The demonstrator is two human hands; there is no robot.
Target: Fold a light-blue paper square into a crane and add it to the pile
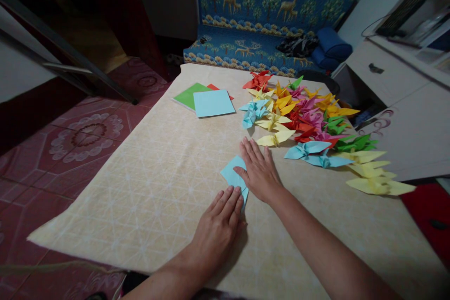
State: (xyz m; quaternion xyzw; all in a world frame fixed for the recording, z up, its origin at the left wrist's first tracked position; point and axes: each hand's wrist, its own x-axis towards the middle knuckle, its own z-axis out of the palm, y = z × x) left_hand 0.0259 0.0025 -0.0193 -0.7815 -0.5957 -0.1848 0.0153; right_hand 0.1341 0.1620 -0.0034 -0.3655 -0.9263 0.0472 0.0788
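A folded light-blue sheet of origami paper (232, 171) lies on the cloth-covered table in front of me. My right hand (259, 171) rests flat over its right side, fingers stretched forward and thumb out across the paper. On the near end of the sheet, the fingers of my left hand (220, 218) lie extended and close together, pressing down. Part of the paper is hidden beneath both hands. Just beyond my right fingertips sits a pale yellow paper crane (275, 138), the nearest of many folded cranes.
Paper cranes in red (258, 80), orange, pink, green, blue and yellow crowd the table's right side. Flat square sheets, light blue (214, 103) over green (191, 95) and red, lie at the far left. Behind the table stands a blue patterned sofa (242, 33); a white cabinet (404, 98) is at right.
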